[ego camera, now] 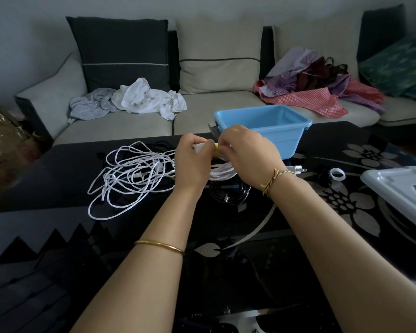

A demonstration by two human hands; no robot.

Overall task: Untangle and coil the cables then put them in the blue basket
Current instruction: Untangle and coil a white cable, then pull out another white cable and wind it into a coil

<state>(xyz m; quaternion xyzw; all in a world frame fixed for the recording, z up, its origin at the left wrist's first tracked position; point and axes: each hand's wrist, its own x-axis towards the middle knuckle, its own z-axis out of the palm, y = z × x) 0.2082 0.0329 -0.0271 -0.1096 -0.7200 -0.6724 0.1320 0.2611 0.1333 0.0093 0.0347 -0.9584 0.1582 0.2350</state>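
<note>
A coiled white cable bundle point(222, 170) hangs between both hands above the black table. My left hand point(193, 162) grips the bundle's top. My right hand point(246, 152) pinches a small yellow tie point(217, 150) at the bundle. A loose tangle of white cable point(130, 174) lies on the table to the left, mixed with a black cable. A coiled black cable point(228, 192) lies under my hands. The blue basket point(274, 131) stands just beyond my hands, and I see nothing inside it.
A white plug point(297, 168) and a small white ring point(335, 174) lie on the glass table point(250, 224) to the right. A white plastic lid point(399, 188) sits at the right edge. Behind the table is a sofa with piles of clothes point(139, 99).
</note>
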